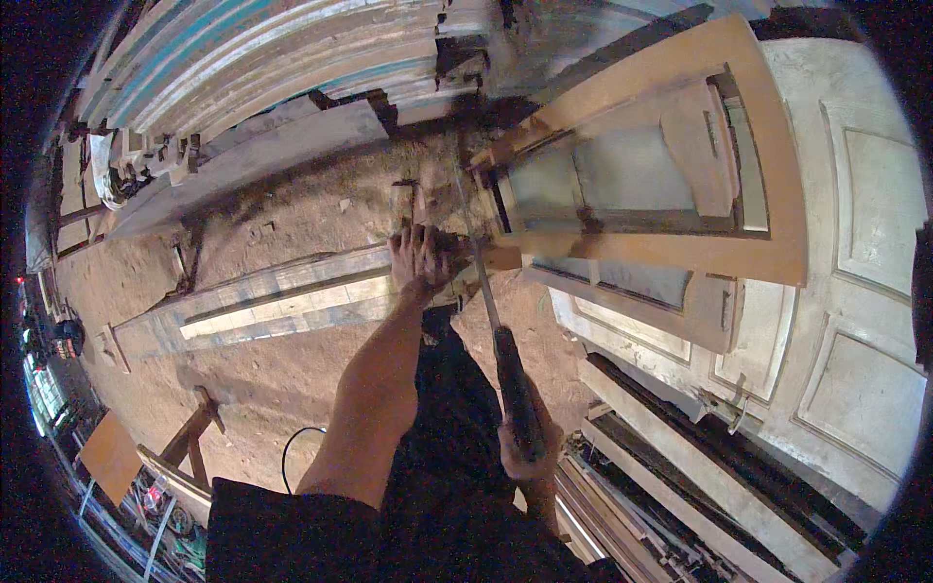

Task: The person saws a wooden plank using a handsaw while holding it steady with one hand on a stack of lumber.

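Note:
My right hand [531, 449] is wrapped round the dark handle of a handsaw [483, 277]. Its long narrow blade, seen nearly edge-on, points away from me and crosses beside my left hand. Fingers slightly spread, my left hand [421, 260] bears down on a long wooden board [282, 304] and hooks over its far side near the right end. A short light-brown end of wood [502, 258] shows just past the blade. The palm hides part of the board, and I cannot tell how deep the blade sits in the wood.
Wooden frames with panels [671, 248] lean at the right, before a whitish panelled door [865, 204]. Long planks [680, 486] lie at lower right. Stacked boards [272, 68] fill the far left. A small wooden trestle [194, 428] stands on the dirt floor [262, 374].

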Action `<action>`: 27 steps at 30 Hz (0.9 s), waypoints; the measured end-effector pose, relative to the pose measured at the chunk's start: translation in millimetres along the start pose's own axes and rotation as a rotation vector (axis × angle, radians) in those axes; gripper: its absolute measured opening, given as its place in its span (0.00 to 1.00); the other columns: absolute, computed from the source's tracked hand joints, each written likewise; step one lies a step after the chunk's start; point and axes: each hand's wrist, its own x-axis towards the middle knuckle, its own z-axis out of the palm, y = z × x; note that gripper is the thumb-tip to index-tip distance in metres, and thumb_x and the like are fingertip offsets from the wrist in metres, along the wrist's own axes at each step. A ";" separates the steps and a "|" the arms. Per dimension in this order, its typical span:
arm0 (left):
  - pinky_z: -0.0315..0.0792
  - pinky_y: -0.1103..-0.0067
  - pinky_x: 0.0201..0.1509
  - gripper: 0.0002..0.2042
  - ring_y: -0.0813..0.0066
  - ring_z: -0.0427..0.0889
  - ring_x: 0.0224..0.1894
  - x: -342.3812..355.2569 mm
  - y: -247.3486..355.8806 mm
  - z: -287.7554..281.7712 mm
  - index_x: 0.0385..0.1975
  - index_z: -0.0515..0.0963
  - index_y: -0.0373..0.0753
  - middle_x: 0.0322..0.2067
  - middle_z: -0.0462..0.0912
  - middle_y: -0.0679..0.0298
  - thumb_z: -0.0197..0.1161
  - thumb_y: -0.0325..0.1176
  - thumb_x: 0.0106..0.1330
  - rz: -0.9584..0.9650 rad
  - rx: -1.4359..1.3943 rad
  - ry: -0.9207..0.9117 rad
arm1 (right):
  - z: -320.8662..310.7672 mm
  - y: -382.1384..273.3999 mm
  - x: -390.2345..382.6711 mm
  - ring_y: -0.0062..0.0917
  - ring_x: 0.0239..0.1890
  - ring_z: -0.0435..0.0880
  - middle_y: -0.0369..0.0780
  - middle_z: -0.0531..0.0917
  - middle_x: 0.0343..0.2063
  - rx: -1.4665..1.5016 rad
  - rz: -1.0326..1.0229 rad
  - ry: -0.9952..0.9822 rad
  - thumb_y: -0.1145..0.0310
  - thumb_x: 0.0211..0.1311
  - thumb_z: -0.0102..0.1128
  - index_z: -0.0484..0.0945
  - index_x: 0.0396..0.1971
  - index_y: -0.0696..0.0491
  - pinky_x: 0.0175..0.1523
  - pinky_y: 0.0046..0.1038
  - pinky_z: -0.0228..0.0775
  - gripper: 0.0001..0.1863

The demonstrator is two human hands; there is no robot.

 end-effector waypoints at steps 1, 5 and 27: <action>0.55 0.57 0.67 0.31 0.56 0.68 0.60 -1.3 0.9 -1.0 0.58 0.70 0.38 0.52 0.72 0.54 0.62 0.45 0.54 0.004 0.002 -0.027 | -3.8 -8.7 -9.9 0.14 0.27 0.77 0.41 0.87 0.40 -0.012 -0.007 0.024 0.79 0.57 0.60 0.68 0.66 0.59 0.32 0.20 0.70 0.33; 0.56 0.57 0.66 0.29 0.56 0.67 0.61 4.7 3.5 -0.6 0.56 0.71 0.39 0.53 0.72 0.54 0.61 0.46 0.55 -0.036 -0.008 -0.075 | 4.0 -1.7 2.0 0.15 0.32 0.80 0.42 0.87 0.43 0.090 0.065 -0.057 0.77 0.58 0.61 0.67 0.66 0.59 0.36 0.20 0.73 0.33; 0.52 0.53 0.70 0.37 0.54 0.64 0.66 11.1 8.2 7.8 0.65 0.67 0.36 0.67 0.63 0.50 0.60 0.53 0.59 -0.063 0.099 -0.293 | -11.1 -16.0 19.1 0.22 0.42 0.85 0.45 0.86 0.45 0.269 -0.029 -0.034 0.71 0.61 0.60 0.67 0.67 0.54 0.46 0.25 0.75 0.32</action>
